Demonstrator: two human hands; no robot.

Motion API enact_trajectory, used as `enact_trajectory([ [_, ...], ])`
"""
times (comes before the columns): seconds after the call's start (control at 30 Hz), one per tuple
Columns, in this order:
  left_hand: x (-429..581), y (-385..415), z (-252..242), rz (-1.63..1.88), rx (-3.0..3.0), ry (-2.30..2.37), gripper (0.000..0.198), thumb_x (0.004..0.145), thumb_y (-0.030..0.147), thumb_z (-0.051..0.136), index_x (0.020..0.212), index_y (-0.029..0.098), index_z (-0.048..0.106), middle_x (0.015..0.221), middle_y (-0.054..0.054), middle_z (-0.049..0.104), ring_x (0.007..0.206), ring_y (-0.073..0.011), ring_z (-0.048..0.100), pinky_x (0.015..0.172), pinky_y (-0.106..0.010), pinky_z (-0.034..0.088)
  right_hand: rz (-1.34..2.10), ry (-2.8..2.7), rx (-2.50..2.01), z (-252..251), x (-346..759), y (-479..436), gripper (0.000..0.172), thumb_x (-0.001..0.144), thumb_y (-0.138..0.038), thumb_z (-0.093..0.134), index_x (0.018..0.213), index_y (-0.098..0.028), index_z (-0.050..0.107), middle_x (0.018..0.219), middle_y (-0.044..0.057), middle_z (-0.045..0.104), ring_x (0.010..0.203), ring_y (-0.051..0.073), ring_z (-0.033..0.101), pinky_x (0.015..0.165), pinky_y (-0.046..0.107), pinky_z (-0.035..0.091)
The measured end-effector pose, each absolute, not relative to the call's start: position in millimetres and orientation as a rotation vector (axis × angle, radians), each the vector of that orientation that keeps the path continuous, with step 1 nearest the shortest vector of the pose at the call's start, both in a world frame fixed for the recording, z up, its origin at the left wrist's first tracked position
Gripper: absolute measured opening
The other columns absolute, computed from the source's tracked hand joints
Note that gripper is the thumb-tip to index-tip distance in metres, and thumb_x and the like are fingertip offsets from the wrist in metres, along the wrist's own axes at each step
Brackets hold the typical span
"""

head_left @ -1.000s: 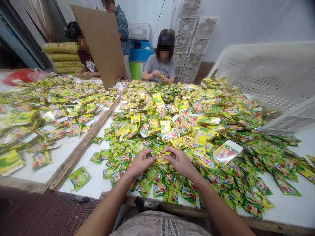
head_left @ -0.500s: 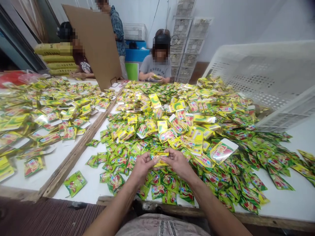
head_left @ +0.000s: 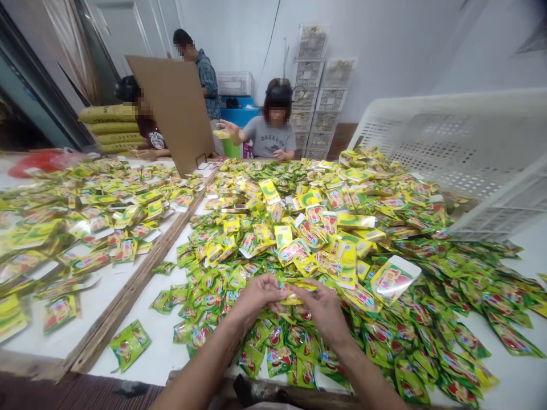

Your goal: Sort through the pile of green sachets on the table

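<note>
Both my hands grip one small yellow carton (head_left: 296, 295) over the pile, in front of me. My left hand (head_left: 260, 297) pinches its left end, and my right hand (head_left: 328, 310) has the right end, with fingers closed around it. The fingers cover much of the carton, so I cannot tell whether its flaps are folded. Below and around the hands lie many green sachets (head_left: 280, 360) with red print. Just beyond them, yellow cartons (head_left: 344, 263) are heaped loosely on the sachets.
A white perforated crate (head_left: 448, 111) lies tipped on its side at the right. A wooden strip (head_left: 141, 279) divides the table, with more packets on its left. A cardboard sheet (head_left: 171, 108) stands at the back. Across the table sits a co-worker (head_left: 273, 136); two other people are farther left.
My view has tilted up slightly. Both hands still hold the carton, with the fingers shifted on it. The co-worker opposite has stretched one arm out sideways with a yellow item.
</note>
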State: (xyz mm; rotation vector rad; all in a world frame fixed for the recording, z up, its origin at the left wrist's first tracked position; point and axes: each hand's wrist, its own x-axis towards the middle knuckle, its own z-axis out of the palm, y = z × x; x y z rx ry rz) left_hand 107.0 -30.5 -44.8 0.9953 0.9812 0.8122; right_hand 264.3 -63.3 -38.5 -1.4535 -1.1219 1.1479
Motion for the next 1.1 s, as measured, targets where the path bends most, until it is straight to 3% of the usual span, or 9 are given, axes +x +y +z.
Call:
enact_trajectory([
  [0.1,112.0,-0.8,-32.2,0.902,1.502,1.314,0.028,0.072,0.043,0.061,0.072,0.016,0.056,0.062,-0.004,0.062,0.058,-0.017,0.059,0.056,-0.029,0.044,0.911,-1.145,-1.578,-42.3,277.7,-58.5,0.044,0.066,-0.054,0.065,0.09,-0.017,0.063,0.047,-0.004,0.048,0.044,0.015,0.041,0.043,0.027,0.032],
  [0.17,122.6,17.5,-26.8,0.895,1.927,1.552,0.024,0.079,0.037,0.051,0.085,0.014,0.06,0.081,-0.011,0.065,0.078,-0.0237,0.06,0.071,-0.036,0.045,0.799,-1.168,-1.645,-48.7,284.9,-55.1,0.046,0.067,-0.055,0.061,0.092,-0.016,0.063,0.045,-0.004,0.044,0.042,0.015,0.038,0.042,0.027,0.03],
  [0.23,137.2,30.3,-27.1,0.765,2.226,1.573,0.034,0.073,0.027,0.056,0.105,0.012,0.058,0.106,-0.017,0.062,0.1,-0.0301,0.054,0.084,-0.042,0.04,0.718,-1.181,-1.674,-56.5,290.5,-52.4,0.045,0.07,-0.054,0.059,0.094,-0.016,0.062,0.047,-0.004,0.044,0.043,0.016,0.04,0.042,0.027,0.031],
  [0.3,150.4,36.7,-32.5,0.672,2.329,1.47,0.057,0.061,0.015,0.064,0.117,0.012,0.053,0.12,-0.018,0.055,0.111,-0.0328,0.047,0.09,-0.042,0.037,0.694,-1.171,-1.641,-62.9,296.1,-50.6,0.044,0.071,-0.053,0.059,0.095,-0.016,0.062,0.049,-0.003,0.047,0.045,0.017,0.044,0.044,0.028,0.035],
  [0.43,151.2,35.5,-42.8,0.606,2.336,1.389,0.065,0.057,0.005,0.058,0.121,0.012,0.051,0.116,-0.017,0.059,0.107,-0.0306,0.051,0.089,-0.039,0.039,0.72,-1.073,-1.611,-63.3,308.7,-49.0,0.046,0.067,-0.052,0.064,0.097,-0.016,0.062,0.046,-0.006,0.042,0.045,0.016,0.046,0.046,0.029,0.041],
  [0.63,103.2,7.8,-34.3,0.739,1.801,1.262,0.046,0.073,0.02,0.052,0.119,0.018,0.056,0.091,-0.006,0.068,0.071,-0.0206,0.061,0.065,-0.03,0.046,0.872,-0.849,-1.433,-42.4,308.5,-37.5,0.059,0.058,-0.051,0.072,0.102,-0.016,0.057,0.059,-0.002,0.056,0.058,0.019,0.055,0.056,0.031,0.047],
  [0.7,91.6,-6.5,-34.8,0.838,1.445,1.075,0.039,0.073,0.029,0.059,0.11,0.018,0.061,0.095,-0.005,0.068,0.07,-0.0181,0.062,0.062,-0.027,0.046,0.883,-0.872,-1.386,-36.2,302.1,-30.7,0.058,0.057,-0.052,0.071,0.1,-0.016,0.056,0.063,0.0,0.06,0.061,0.019,0.057,0.056,0.03,0.046],
  [0.83,80.0,-31.2,-45.7,0.993,0.999,0.956,0.045,0.067,0.037,0.07,0.105,0.015,0.062,0.092,-0.007,0.069,0.074,-0.0175,0.063,0.065,-0.025,0.047,0.99,-1.103,-1.426,-30.0,290.9,-22.9,0.053,0.058,-0.051,0.072,0.095,-0.016,0.058,0.054,-0.004,0.055,0.052,0.016,0.052,0.048,0.027,0.038],
  [1.1,70.2,-46.7,-52.0,1.145,0.7,0.882,0.041,0.067,0.028,0.073,0.104,0.016,0.061,0.09,-0.006,0.07,0.073,-0.0163,0.065,0.063,-0.023,0.049,0.966,-0.909,-1.358,-22.8,285.9,-23.1,0.054,0.053,-0.051,0.075,0.091,-0.018,0.058,0.057,-0.003,0.058,0.052,0.016,0.053,0.049,0.027,0.039],
])
